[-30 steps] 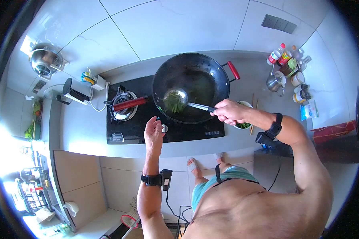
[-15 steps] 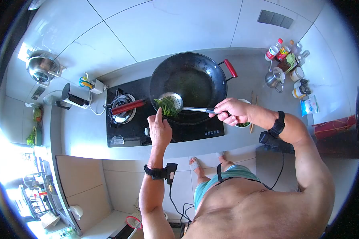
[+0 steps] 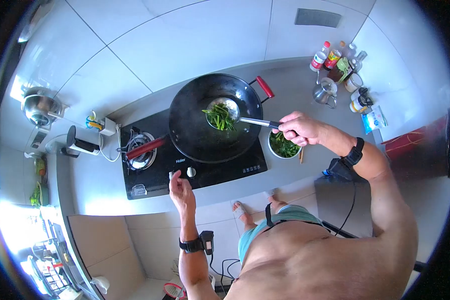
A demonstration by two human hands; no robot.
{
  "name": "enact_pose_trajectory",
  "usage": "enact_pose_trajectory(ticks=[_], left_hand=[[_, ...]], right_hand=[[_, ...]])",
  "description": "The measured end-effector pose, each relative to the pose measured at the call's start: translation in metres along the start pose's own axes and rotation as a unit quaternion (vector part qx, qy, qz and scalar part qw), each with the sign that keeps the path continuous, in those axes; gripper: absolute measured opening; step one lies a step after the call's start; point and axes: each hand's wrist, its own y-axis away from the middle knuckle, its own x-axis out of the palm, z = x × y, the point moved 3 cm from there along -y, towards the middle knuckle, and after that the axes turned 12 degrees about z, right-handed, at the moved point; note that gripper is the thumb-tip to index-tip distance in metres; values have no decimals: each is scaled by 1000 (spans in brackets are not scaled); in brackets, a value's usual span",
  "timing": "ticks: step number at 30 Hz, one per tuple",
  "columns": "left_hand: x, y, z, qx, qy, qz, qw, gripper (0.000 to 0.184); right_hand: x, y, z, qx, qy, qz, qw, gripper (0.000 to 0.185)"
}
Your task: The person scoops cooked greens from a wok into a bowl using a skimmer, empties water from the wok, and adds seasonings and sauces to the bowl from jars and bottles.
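My right hand (image 3: 300,128) is closed around the dark end of a skimmer's (image 3: 255,121) long metal handle. The round bowl of the skimmer is over the wok and carries chopped green vegetables (image 3: 220,117). Below it, the black wok (image 3: 200,145) sits on the cooktop, with a faint haze inside. My left hand (image 3: 182,192) is at the cooktop's front edge, index finger stretched out and the others bent. Its fingertips are beside or over the left knob; contact is unclear. A pale stove knob (image 3: 191,171) stands just right of it. I see nothing held in that hand.
A white bowl of chopped greens (image 3: 284,145) stands right of the wok, partly under my right hand, with chopsticks beside it. The wok's red handle (image 3: 147,147) reaches over the left burner. Bottles (image 3: 319,57), a metal pitcher (image 3: 325,92) and jars line the back right.
My left hand has drawn back from pointing at the skimmer to the cooktop's front edge. The skimmer with the greens has shifted from the wok's near rim towards its middle. The view has shifted.
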Motion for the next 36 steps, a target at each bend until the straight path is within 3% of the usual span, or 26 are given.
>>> enact_pose_trajectory(ticks=[4,8,14,16,17,18,25,36], left_hand=[[2,31,2,-81,-8,11,997,31],[-2,52,25,-98,-25,16,995,32],[5,70,56,-128,6,44,991,33],[12,72,56,-142,-13,48,989,35],[14,72,59,-139,-12,56,989,34],[16,72,64,-135,-12,64,989,33],[29,76,61,-130,-36,102,986,34],[23,89,64,-145,-34,85,985,37]], right_hand=[[-10,39,-14,-11,-40,-19,999,22],[-21,99,-42,-58,-54,-51,996,23],[-28,171,-118,-118,6,-176,977,24],[-23,178,-136,-84,145,-278,946,23],[-34,174,-158,-121,286,-318,896,24],[-35,172,-169,-81,340,-328,877,25],[-30,152,-219,-173,506,-403,743,32],[-27,152,-220,-211,450,-465,733,30]])
